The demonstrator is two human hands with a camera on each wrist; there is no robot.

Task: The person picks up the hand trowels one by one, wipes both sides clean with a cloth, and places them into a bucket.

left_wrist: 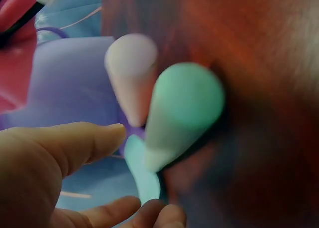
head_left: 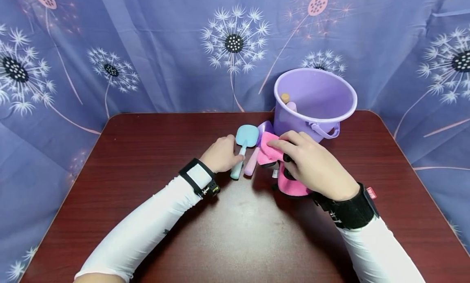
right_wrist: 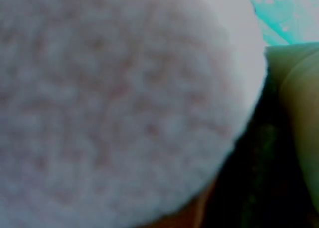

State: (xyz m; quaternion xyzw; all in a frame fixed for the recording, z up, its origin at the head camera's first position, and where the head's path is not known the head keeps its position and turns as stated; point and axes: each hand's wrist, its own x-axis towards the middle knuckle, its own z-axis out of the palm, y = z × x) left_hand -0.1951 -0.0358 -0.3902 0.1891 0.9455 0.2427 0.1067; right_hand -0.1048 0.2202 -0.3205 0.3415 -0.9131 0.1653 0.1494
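Observation:
A toy shovel (head_left: pixel 247 136) with a light blue blade and a mint handle lies on the table. My left hand (head_left: pixel 220 154) is beside it, its thumb over the handle's neck. In the left wrist view the thumb (left_wrist: pixel 94 143) and the fingers stand apart on either side of the blue blade. Next to it lies a second shovel with a purple blade (head_left: pixel 263 130) and a pink handle (head_left: pixel 251 163). My right hand (head_left: pixel 312 164) grips a pink fabric item with black edging (head_left: pixel 271 150). Its pale, fuzzy surface (right_wrist: pixel 109 103) fills most of the right wrist view.
A purple bucket (head_left: pixel 315 119) stands at the table's back right, its handle hanging in front. Inside it show a wooden knob-like end (head_left: pixel 284 98) and a pale purple rounded end (head_left: pixel 291 106). Blue dandelion-print cloth (head_left: pixel 165 50) hangs around the dark red table (head_left: pixel 147 152).

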